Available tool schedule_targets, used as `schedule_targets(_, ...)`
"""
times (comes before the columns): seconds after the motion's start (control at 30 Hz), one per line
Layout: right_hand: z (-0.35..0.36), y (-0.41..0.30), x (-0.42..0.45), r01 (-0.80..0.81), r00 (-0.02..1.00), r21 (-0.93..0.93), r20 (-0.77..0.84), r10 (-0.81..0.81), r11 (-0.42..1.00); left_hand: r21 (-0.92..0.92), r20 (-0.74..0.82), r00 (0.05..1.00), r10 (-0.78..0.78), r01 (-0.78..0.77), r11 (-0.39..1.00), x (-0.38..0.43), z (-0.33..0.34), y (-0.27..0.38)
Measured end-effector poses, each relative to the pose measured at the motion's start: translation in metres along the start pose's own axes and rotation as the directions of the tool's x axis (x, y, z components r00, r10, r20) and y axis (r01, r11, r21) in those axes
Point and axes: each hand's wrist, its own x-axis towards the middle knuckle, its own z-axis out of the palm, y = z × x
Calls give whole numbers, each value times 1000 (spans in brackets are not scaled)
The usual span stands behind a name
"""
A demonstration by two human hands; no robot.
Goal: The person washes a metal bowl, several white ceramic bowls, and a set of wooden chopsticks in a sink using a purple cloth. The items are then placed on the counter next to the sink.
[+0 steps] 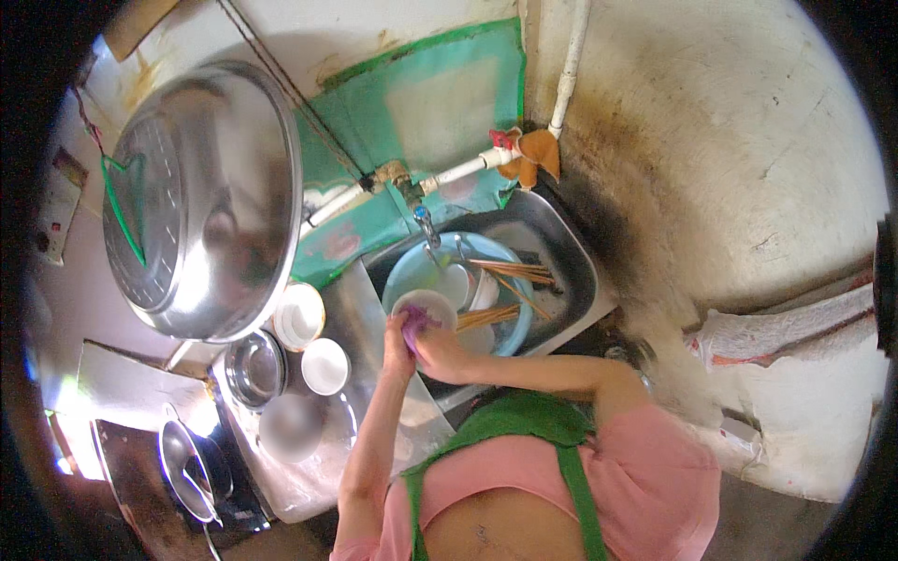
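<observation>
Over the near-left rim of a light-blue plastic basin (525, 270), my left hand (398, 354) grips a white bowl (443, 306) by its edge. My right hand (440, 356) presses a purple scrubbing cloth (419, 324) into that bowl. Inside the basin are water, a white dish (454, 284) and other pale dishes partly under the chopsticks. Two bundles of wooden chopsticks (515, 269) lean across the basin, their ends toward its right rim. The basin stands in a stainless-steel sink (586, 259) below a metal tap (425, 223).
Left on the steel drainboard (372, 393) sit a white bowl (325, 366), another white bowl (299, 317) and stacked metal bowls (256, 368). A large metal basin (231, 203) hangs or leans above them. A white pipe (456, 172) with a red-handled valve (501, 139) runs along the wall.
</observation>
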Motion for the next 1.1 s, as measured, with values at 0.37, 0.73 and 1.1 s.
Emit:
schedule_targets(0.37,-20,44,-15,626,779,-50,64,-623,778,413,145,970,-196,120,903,-31,11,60)
schedule_targets(0.73,-28,10,-2,302,894,45,333,-299,952,269,40,954,-296,275,923,-9,-22,40)
schedule_targets(1.1,-22,5,7,276,913,-146,349,-211,950,181,-37,998,-42,48,982,7,-27,13)
